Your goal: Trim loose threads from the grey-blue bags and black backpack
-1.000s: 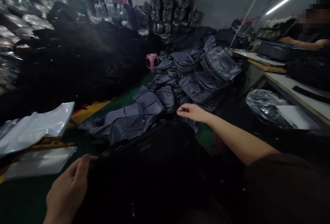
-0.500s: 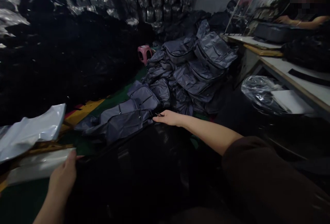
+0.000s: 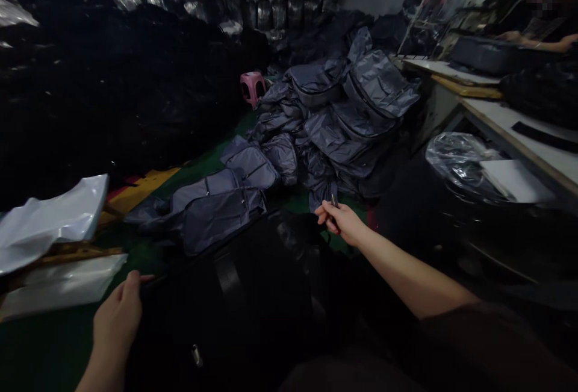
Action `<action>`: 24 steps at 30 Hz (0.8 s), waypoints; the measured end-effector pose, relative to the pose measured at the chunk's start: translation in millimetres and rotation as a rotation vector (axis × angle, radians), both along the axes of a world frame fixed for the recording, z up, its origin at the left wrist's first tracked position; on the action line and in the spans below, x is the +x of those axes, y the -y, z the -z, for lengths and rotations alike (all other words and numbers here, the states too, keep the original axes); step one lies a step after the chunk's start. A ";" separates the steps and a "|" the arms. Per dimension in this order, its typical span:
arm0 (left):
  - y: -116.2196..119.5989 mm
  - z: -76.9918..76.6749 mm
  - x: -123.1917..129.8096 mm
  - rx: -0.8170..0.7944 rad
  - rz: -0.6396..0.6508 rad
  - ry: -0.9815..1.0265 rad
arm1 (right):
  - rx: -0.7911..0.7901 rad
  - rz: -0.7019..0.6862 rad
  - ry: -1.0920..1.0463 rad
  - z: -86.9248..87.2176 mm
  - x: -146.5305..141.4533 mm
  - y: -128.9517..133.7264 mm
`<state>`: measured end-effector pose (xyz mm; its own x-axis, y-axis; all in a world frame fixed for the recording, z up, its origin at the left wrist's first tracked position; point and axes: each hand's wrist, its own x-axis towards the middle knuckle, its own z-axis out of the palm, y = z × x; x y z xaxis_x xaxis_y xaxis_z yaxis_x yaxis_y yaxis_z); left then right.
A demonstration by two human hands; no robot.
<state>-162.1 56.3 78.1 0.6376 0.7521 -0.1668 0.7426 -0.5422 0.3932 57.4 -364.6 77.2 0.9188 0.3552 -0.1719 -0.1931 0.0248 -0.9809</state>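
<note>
Two hands (image 3: 116,315) (image 3: 341,222) flank a bag (image 3: 235,301) (right pinching maybe a zip-pull (image 3: 334,200)).

One left hand (image 3: 116,320), one right hand (image 3: 341,222), one pink plastic stool (image 3: 251,88), one co-worker (image 3: 548,44), one clear plastic bundle (image 3: 458,160).

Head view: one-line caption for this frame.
Hands over a black bag, right pinching a metal item, grey bags beyond.
</note>
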 end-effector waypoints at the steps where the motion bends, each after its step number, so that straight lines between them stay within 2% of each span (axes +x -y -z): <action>1: 1.4 -1.0 1.4 -0.023 -0.032 -0.007 | 0.024 0.008 -0.018 -0.5 -6.6 4.2; 3: 3.4 -1.0 3.8 -0.051 -0.074 -0.028 | 0.122 0.026 -0.087 -3.1 -18.4 10.8; 7: 3.5 6.8 4.8 -0.016 -0.047 -0.056 | 0.453 0.036 -0.308 -9.3 -36.8 19.1; 9: 2.7 11.8 3.8 -0.006 -0.030 -0.059 | 0.542 0.038 -0.369 -11.4 -43.5 21.4; 16: -2.4 21.5 -1.3 -0.009 -0.016 -0.097 | 0.631 0.072 -0.386 -22.1 -62.7 23.6; 24: 2.3 18.9 -4.1 -0.010 -0.045 -0.096 | 0.818 0.006 -0.392 -40.3 -81.6 21.4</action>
